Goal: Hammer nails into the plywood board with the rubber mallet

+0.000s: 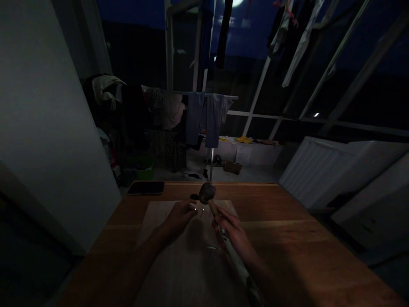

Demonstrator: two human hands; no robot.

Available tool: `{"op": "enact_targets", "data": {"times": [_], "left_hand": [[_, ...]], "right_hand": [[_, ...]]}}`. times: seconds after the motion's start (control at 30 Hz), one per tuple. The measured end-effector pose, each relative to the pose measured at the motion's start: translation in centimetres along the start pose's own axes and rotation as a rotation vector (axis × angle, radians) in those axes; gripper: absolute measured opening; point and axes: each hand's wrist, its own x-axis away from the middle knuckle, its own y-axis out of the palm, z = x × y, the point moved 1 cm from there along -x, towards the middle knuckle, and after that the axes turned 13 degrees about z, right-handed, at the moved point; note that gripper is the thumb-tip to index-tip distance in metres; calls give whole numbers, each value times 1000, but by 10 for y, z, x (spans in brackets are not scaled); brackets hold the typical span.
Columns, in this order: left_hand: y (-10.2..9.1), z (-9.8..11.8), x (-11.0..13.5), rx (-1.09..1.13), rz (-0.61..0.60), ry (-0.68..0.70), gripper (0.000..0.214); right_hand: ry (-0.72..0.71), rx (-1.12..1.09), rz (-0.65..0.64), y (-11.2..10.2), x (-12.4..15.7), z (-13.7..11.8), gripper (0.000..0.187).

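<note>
My right hand (234,232) grips the long, pale, worn handle of a hammer (207,193) near its head. The rounded dark metal head is raised over the far part of a light wooden board (166,264). My left hand (180,216) rests on the board with its fingertips pinched round a nail (195,209), of which only a bright top shows. Just to its right a second thin nail (202,212) stands upright in the board. Nearer me, a shiny metal piece (212,247), perhaps another nail, lies flat on the board.
The board lies on a brown wooden table (281,247). A dark phone (146,188) lies at the table's far left corner. Beyond stand a drying rack with clothes (204,115), a green crate (143,170) and large windows. A white ribbed panel (316,168) stands at right. Light is dim.
</note>
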Motion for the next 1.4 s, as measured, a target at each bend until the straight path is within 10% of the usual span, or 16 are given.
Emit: {"op": "enact_targets", "data": {"times": [0.7, 0.87, 1.0, 1.4], "left_hand": [[-2, 5, -4, -17, -85, 72, 41], [-12, -1, 5, -220, -121, 282, 83], [-23, 4, 38, -546, -386, 368, 126], [9, 16, 29, -587, -317, 329, 120]], "right_hand": [[-7, -41, -51, 16, 0, 32, 41], [114, -172, 51, 4, 3, 23, 51], [136, -212, 111, -5, -1, 16, 58], [195, 77, 227, -67, 32, -6, 55]]}}
